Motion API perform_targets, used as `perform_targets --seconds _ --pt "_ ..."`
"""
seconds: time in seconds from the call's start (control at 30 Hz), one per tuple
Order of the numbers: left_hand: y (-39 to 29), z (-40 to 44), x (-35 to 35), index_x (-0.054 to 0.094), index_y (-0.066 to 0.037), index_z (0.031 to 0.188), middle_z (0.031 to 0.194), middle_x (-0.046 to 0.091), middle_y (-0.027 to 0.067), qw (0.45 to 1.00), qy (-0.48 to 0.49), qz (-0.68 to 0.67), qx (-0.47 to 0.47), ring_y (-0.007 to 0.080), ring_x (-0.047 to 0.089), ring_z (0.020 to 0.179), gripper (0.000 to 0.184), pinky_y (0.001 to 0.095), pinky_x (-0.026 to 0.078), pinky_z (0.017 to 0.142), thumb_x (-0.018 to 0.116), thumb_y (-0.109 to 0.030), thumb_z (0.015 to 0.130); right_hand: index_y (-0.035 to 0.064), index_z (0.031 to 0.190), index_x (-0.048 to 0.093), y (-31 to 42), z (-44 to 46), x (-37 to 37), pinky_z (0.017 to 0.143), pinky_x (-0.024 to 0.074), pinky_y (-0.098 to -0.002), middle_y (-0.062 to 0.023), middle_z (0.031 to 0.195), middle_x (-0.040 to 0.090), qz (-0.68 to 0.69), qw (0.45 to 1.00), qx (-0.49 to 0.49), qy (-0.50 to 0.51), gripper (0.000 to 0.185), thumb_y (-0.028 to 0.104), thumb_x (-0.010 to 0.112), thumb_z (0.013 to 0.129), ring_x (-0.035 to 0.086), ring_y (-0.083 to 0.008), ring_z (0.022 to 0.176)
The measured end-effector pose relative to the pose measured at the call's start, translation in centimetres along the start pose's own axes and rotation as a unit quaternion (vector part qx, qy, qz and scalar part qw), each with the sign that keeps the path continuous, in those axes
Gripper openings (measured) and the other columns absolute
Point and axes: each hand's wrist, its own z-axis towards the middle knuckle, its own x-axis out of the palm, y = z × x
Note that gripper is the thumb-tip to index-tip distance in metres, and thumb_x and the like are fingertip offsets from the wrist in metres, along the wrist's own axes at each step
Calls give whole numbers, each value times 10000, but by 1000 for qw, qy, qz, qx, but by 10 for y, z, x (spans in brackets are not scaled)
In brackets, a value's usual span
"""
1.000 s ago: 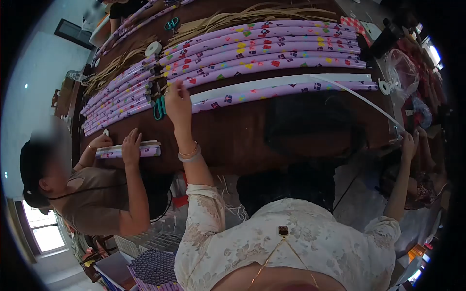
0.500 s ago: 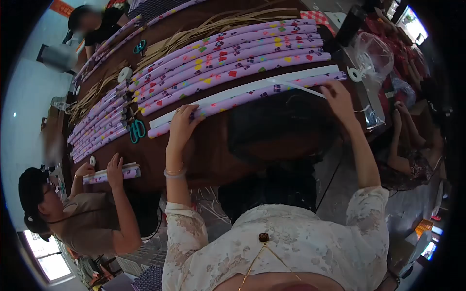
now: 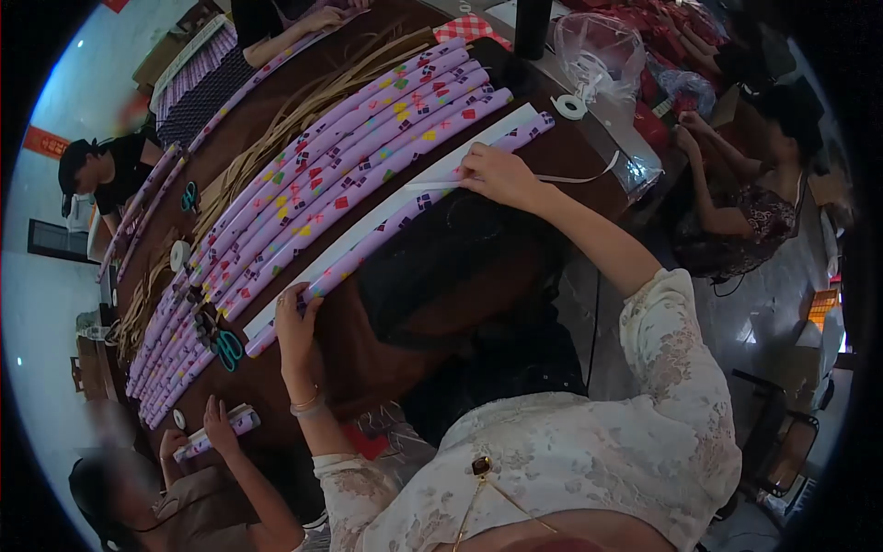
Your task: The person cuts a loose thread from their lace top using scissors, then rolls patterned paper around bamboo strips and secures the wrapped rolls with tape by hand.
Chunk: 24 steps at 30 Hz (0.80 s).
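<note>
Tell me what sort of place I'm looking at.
Probably a small handwork or packing workshop: long patterned rolls lie in rows on a big table, teal-handled scissors lie beside them, and a co-worker handles a shorter roll at the same table.

You're in what looks like a small workshop: several people work around one dark tabletop [image 3: 354, 368], where long patterned lilac rolls [image 3: 349, 175] lie in rows beside a heap of brown paper strips [image 3: 308, 106]. Teal-handled scissors [image 3: 228, 350] and rolls of white tape [image 3: 570, 108] sit among them, the latter near your tabletop's far right corner.
</note>
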Motion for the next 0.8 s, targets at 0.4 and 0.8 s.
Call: perform_targets --seconds 0.4,0.8 --pt "-8 1 -3 565 -1 1022 992 588 169 1000 -1 -19 -19 334 538 948 304 378 415 832 649 -139 764 23 842 500 -11 21 -130 636 474 -383 -154 781 586 117 933 68 -334 96 97 549 804 591 -339 755" --pt "-3 2 -4 562 -21 1028 997 586 163 1000 3 -4 -12 334 536 950 312 378 414 835 654 -146 757 32 871 523 -192 47 -247 653 468 -351 -123 789 605 15 889 25 -457 113 135 547 831 594 -292 737"
